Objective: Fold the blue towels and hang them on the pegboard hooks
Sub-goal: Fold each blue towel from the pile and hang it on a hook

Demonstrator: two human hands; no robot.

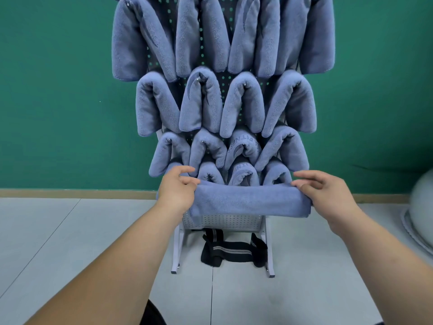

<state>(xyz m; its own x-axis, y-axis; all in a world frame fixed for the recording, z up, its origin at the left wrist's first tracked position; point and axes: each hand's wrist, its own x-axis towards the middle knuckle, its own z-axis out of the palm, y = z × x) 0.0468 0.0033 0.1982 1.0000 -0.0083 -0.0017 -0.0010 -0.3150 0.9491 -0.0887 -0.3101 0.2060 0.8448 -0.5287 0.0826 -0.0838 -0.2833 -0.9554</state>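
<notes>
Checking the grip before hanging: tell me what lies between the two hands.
The head view shows the folded towel spanning the gap from left hand to right hand, each holding one end, in front of the pegboard.

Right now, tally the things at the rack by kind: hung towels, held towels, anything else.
Hung blue towels: 15 clear, bottom row partly hidden
Folded blue towel, held by left hand and right hand: 1
Pegboard: 1
Black strap: 1
Total: 18

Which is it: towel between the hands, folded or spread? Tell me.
Folded: the towel forms a thick doubled band, ends held by left hand and right hand.
</notes>
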